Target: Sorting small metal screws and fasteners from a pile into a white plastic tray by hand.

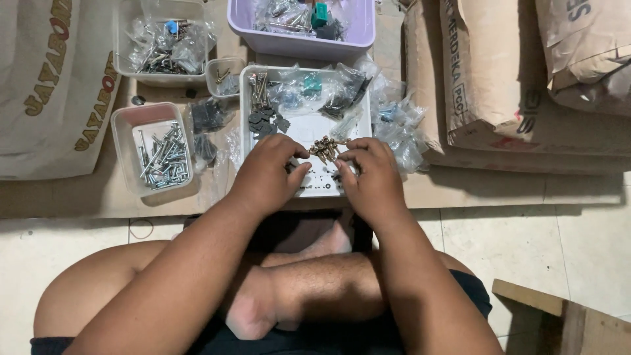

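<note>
A white tray (309,125) sits on the floor in front of my crossed legs. It holds a small heap of brass-coloured screws (325,148), dark metal parts (266,121) and small plastic bags of hardware. My left hand (266,174) rests over the tray's near left part, fingers curled, fingertips touching the screw heap. My right hand (368,174) lies over the near right part, its fingers pinched on small screws at the heap's edge. What sits under the palms is hidden.
A clear tub of silver bolts (161,158) stands left of the tray. Behind are a clear box of bagged parts (164,46), a small cup (223,77) and a lilac bin (302,26). Sacks (499,72) lie right and left. A wooden piece (565,315) is at bottom right.
</note>
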